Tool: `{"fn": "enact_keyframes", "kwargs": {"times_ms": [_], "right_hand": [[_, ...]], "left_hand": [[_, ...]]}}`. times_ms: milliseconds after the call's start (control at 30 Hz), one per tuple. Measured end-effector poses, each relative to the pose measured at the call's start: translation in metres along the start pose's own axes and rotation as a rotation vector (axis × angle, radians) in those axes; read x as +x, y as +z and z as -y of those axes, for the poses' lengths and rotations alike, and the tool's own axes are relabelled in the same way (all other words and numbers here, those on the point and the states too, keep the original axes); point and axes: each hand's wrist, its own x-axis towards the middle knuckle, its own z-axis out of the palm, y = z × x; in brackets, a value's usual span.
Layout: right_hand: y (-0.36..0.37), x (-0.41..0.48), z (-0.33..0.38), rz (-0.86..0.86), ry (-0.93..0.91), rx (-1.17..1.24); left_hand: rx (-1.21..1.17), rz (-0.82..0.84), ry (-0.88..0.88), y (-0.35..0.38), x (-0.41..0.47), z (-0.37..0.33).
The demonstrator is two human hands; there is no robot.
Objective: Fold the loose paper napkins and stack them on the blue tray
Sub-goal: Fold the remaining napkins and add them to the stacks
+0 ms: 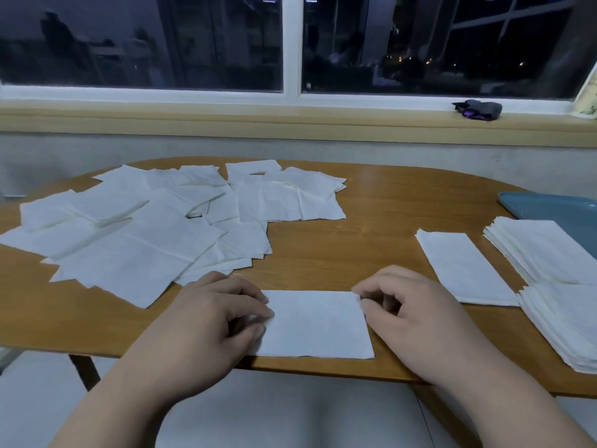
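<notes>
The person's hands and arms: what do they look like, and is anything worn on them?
The left hand and the right hand are bare: no gloves, and no rings show on the fingers in view. The left forearm and the right forearm are also bare down to the picture's lower edge, with no sleeve, watch or bracelet in sight. The nails are too blurred to describe.

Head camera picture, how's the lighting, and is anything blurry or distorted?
Head view: dim, bluish light, night outside the window with faint reflections; head view edges bend, the windowsill and table curve from the wide lens; the folded napkin between the left hand and right hand looks slightly soft; only a mild sheen on the wood, no harsh glare.
</notes>
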Motion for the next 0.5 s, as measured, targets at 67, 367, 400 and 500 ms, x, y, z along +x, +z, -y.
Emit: {"fn": "enact_keyframes", "kwargs": {"times_ms": [67,367,400,500], "right_hand": [[0.001,0.020,0.013,0.018,-0.003,-0.019],[0.032,0.147,0.036,0.049,0.038,-0.183],[0.038,0.158,0.033,0.055,0.048,-0.209],[0.055,0.185,0.024,0.071,0.070,-0.279]], "left_hand": [[-0.021,-0.007,-0.024,-0.002,0.000,0.004],[-0.119,-0.028,-0.048,-0.002,0.004,0.017],[-0.128,-0.027,-0.051,-0.002,0.004,0.018],[-0.150,-0.028,-0.056,-0.002,0.005,0.019]]}}
